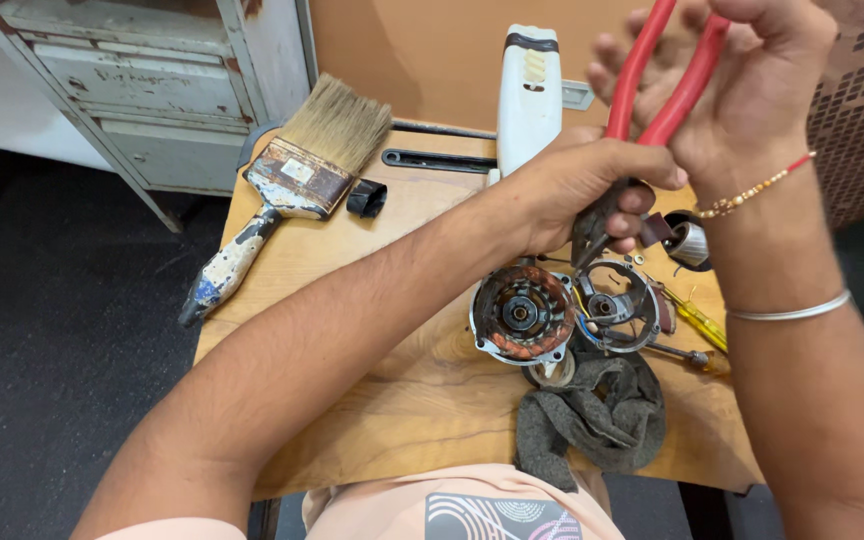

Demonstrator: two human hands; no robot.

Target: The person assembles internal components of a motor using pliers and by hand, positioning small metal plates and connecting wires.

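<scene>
Pliers with long red rubber-sleeved handles (pixel 667 85) sit between our two hands above the small wooden table (pixel 392 380): our right hand (pixel 752 90) is curled around the spread red handles up high, while our left hand (pixel 577 195) is closed about the dark steel head lower down, so both hands are clamped on the one tool. We cannot tell whether its nose grips anything, since our fingers hide it. We judge the pliers stiff and fairly heavy for their size; the sleeves give a sure, non-slip hold, and the bare metal end may be greasy. Just below, the round open motor housing with coppery windings (pixel 522 315) rests on the table, touching a grey metal end frame (pixel 617 305); its windings look delicate, so it is best held by the outer rim. A crumpled grey rag (pixel 592 415) lies in front, a yellow-handled screwdriver (pixel 697 322) to the right, and a worn paintbrush (pixel 287 185) well apart.
</scene>
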